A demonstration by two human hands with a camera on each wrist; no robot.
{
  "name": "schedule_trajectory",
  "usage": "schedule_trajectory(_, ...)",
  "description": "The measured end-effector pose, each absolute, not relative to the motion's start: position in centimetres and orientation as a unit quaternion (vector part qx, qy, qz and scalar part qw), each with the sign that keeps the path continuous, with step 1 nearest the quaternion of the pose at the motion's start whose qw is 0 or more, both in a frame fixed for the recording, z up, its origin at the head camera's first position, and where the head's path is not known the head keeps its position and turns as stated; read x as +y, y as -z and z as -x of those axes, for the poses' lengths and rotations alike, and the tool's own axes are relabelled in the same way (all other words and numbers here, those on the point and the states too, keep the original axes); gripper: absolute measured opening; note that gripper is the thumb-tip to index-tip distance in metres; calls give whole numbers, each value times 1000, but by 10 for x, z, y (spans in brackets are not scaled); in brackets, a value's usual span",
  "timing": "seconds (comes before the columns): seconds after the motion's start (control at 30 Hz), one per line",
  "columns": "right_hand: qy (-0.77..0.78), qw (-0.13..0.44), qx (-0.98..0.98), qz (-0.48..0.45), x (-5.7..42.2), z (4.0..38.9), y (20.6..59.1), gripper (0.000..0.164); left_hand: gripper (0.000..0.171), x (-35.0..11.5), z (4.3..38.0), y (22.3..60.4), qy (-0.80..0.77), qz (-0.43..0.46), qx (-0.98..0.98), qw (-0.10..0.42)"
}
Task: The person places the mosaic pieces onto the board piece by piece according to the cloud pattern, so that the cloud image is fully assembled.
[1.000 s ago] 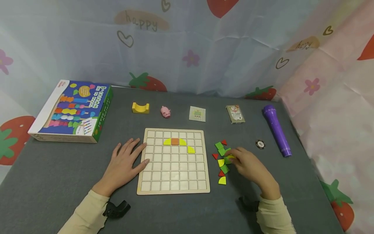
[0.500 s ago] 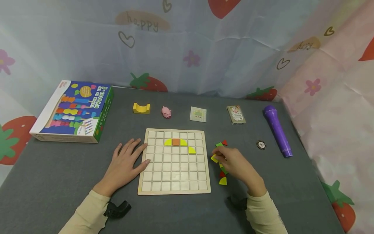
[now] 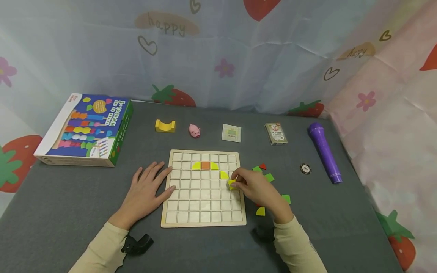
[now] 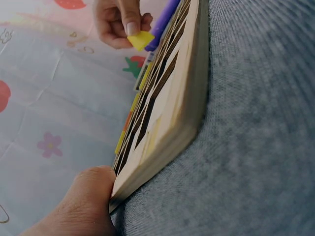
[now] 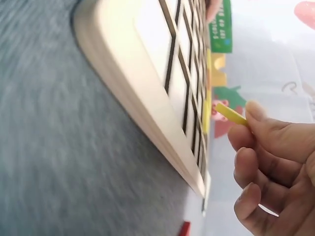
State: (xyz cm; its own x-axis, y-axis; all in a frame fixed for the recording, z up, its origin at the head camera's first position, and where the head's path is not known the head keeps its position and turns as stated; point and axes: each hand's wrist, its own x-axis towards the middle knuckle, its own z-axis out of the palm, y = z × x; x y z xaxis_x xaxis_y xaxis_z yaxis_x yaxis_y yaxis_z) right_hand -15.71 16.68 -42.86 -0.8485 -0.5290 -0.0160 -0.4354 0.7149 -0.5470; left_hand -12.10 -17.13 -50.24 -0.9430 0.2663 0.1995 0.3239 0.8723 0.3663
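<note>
A wooden grid board [image 3: 205, 223] lies on the grey cloth. In its upper rows sit an orange square tile [image 3: 205, 165] with a yellow quarter-round tile on each side, plus another yellow tile [image 3: 224, 174] lower right. My right hand [image 3: 257, 187] pinches a yellow tile [image 5: 230, 114] between thumb and forefinger, over the right columns of the board. The right wrist view shows that tile edge-on, raised off the grid. My left hand [image 3: 145, 191] is spread flat at the board's left edge, thumb and fingertips touching the frame.
Several loose tiles, such as a green tile [image 3: 269, 177] and a yellow quarter-round [image 3: 261, 211], lie right of the board, some hidden by the right arm. Behind stand a toy box [image 3: 85, 129], yellow block [image 3: 165, 126], pink pig [image 3: 194, 131], pattern card [image 3: 231, 133], card pack [image 3: 276, 134], and purple microphone [image 3: 324, 153].
My right hand has lifted the yellow tile from the loose pile and carried it left over the board. A green tile now lies farther right. The left hand stays put.
</note>
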Motion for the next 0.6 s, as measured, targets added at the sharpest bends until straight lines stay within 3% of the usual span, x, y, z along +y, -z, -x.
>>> schedule_trajectory(0.6, 256, 112, 924, 262, 152, 161, 441, 14, 67, -171, 121, 504, 198, 153, -965, 75)
